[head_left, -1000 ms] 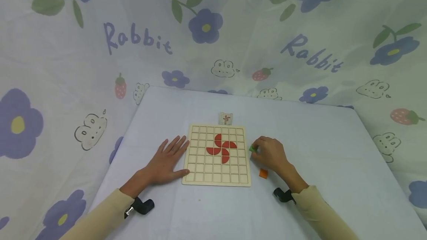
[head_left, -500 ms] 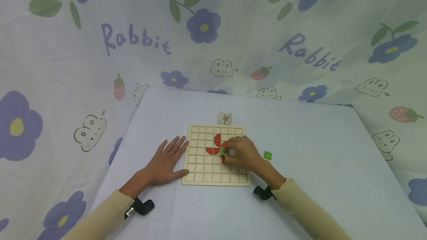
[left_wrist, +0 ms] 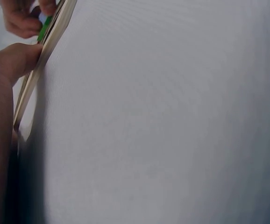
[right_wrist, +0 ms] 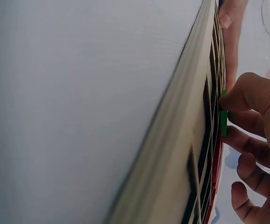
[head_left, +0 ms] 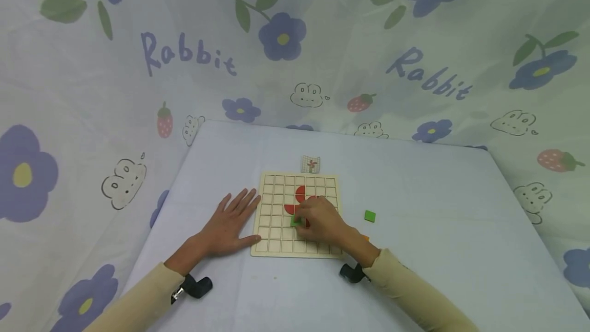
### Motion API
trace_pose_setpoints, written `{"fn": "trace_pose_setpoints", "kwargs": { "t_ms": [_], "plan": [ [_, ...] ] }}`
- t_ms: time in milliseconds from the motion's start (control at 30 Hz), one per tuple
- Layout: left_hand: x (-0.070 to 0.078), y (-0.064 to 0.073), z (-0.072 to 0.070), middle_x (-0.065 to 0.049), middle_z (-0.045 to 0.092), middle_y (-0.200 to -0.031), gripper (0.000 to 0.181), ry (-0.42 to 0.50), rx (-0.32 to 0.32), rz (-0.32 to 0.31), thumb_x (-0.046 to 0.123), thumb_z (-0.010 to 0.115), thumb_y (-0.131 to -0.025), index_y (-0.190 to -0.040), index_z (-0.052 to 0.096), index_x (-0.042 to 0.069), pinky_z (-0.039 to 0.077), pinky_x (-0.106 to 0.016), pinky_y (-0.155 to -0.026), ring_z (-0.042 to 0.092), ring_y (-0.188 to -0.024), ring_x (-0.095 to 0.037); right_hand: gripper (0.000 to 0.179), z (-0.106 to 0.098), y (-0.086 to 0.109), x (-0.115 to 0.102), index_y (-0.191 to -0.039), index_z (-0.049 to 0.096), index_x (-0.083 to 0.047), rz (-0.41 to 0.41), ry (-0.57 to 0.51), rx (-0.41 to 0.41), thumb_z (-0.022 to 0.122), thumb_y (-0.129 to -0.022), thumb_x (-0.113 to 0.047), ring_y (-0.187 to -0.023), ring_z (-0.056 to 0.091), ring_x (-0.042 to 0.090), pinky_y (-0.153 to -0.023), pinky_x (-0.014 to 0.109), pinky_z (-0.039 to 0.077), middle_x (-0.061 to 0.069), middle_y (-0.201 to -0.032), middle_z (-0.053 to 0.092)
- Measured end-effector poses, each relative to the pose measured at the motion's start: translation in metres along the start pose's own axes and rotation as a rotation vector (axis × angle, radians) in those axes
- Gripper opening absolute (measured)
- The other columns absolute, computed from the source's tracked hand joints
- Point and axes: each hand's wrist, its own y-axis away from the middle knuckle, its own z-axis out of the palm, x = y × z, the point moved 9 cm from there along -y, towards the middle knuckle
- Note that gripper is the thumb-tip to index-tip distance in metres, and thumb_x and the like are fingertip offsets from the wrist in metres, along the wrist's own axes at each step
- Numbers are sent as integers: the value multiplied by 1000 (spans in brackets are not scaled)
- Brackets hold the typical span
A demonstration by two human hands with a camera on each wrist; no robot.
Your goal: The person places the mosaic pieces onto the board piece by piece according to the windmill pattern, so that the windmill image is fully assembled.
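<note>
A wooden grid board lies flat on the table, with red curved pieces set in cells near its middle; my right hand hides some of them. Between thumb and fingers, my right hand pinches a green square tile low over a cell below the red pieces. In the right wrist view the green tile stands on edge or tilted at the board's surface. With fingers spread straight, my left hand rests on the table, its fingertips and thumb at the board's left edge.
A small pattern card lies behind the board. Right of the board is another green tile. An orange tile is mostly hidden behind my right wrist. A printed curtain surrounds the white table.
My right hand has moved left from beside the board onto it, carrying a green tile over the red pieces, then down and left to a lower cell. The left hand stays put.
</note>
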Motion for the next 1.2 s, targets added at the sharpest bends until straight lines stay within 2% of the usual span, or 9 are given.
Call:
{"fn": "trace_pose_setpoints", "kwargs": {
  "t_ms": [233,333,467,667,867,1033,1200],
  "plan": [
    [1,-1,-2,-13,20,-161,95,17,34,10,68,50,-89,-156,25,5,14,-60,-113,15,-147,-34,9,-2,-2,-1,-82,78,-20,36,45,-72,76,-75,-15,-76,46,11,-62,27,34,-10,-83,66],
    [2,-1,-4,-13,21,-161,94,30,53,19,67,52,-89,-155,26,5,15,-60,-113,17,-147,-35,8,-5,-1,0,-83,78,-20,50,76,-111,78,-76,-17,-77,45,12,-64,28,33,-10,-85,67],
    [2,-2,-3,-14,21,-161,94,26,48,19,67,50,-89,-155,26,4,14,-60,-113,17,-147,-35,6,-6,0,4,-83,79,-21,78,93,-142,80,-78,-19,-83,49,12,-66,28,35,-11,-87,67],
    [-2,-1,-1,-13,18,-162,95,17,24,0,69,48,-90,-156,24,5,12,-60,-114,14,-147,-35,8,-6,2,8,-87,80,-20,132,40,-107,83,-79,-20,-90,53,13,-70,29,42,-10,-90,66],
    [-3,0,2,-12,16,-163,96,39,5,-11,69,47,-90,-157,22,6,9,-59,-114,11,-148,-33,7,-8,9,6,-85,80,-21,127,46,-54,84,-79,-20,-81,50,11,-69,28,42,-11,-83,62],
    [-3,1,8,-9,11,-164,96,26,-25,-20,72,43,-90,-158,18,8,6,-57,-115,7,-149,-30,7,-13,22,11,-87,79,-22,173,33,-61,82,-81,-22,-79,48,10,-71,28,43,-11,-85,66],
    [-3,0,6,-10,12,-164,97,19,-20,-20,72,44,-89,-158,19,8,6,-57,-115,7,-149,-31,9,-28,45,24,-87,79,-21,227,-11,-41,83,-79,-20,-80,52,11,-68,29,43,-10,-88,69]
  ]
}}
